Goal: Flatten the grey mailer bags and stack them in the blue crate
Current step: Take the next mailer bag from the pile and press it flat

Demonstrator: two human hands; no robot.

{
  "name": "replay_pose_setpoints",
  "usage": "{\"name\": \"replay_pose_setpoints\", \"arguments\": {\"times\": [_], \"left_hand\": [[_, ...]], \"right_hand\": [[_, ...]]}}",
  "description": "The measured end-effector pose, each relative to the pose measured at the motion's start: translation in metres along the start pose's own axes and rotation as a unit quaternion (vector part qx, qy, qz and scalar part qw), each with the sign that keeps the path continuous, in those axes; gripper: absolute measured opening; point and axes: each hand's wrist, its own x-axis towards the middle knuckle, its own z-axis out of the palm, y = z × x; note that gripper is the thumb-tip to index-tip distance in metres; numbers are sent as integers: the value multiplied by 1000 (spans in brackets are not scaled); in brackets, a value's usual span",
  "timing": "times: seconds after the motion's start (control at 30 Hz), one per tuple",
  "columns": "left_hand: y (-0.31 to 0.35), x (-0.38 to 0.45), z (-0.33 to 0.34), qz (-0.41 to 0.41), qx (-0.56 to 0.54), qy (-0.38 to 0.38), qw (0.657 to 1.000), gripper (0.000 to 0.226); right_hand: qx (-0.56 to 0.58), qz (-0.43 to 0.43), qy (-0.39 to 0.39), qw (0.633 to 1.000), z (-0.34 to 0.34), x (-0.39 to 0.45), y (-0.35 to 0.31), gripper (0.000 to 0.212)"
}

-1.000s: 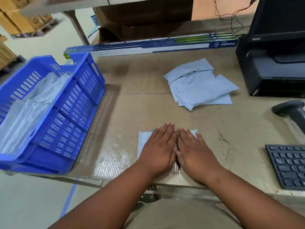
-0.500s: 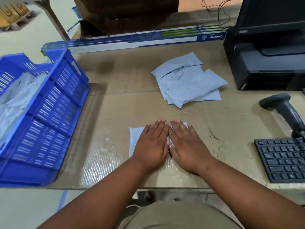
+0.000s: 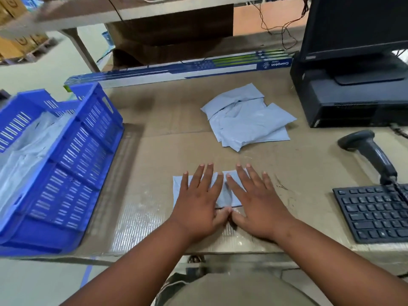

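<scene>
We are reading "Crompton", upside down, on the long blue-and-white box lying along the worktop's far edge; nothing else is legible.

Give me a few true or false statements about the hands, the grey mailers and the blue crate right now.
1. Both hands, left hand and right hand, press flat on one grey plastic mailer bag. True.
2. The blue slatted plastic crate holds nothing. False: pale bags lie inside it.
3. A loose pile of grey mailers lies beyond the hands. True.
4. The right hand grips the black handheld barcode scanner. False: the scanner stands untouched.
</scene>
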Motion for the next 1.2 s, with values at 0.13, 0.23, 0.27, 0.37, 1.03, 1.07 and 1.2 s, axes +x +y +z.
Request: {"name": "replay_pose_setpoints", "arguments": {"times": [0.13, 0.23, 0.27, 0.37, 1.03, 1.07, 1.2], "left_hand": [[0, -16, 16, -19, 7, -24, 1000, 97], [-1, -18, 26, -22, 7, -22, 999, 94], [-1, -17, 27, -22, 5, -24, 999, 94], [-2, -15, 29, -16, -3, -26, 1000, 94], [-37, -61, 22, -67, -17, -21, 997, 87], [-38, -61, 25, -68, -14, -23, 997, 87], [-39, -58, 30, -64, -8, -21, 998, 86]], "right_hand": [[-16, -33, -2, 999, 8, -11, -2, 93], [-16, -25, -2, 1000, 16, -9, -2, 92], [-14, -23, -3, 1000, 16, -8, -2, 91], [-15, -24, -12, 1000, 16, -8, -1, 91], [-21, -106, -15, 994, 10, 22, -55, 88], [-14, -102, -17, 995, 14, 23, -56, 88], [-10, -107, -11, 994, 20, 25, -52, 88]]}}
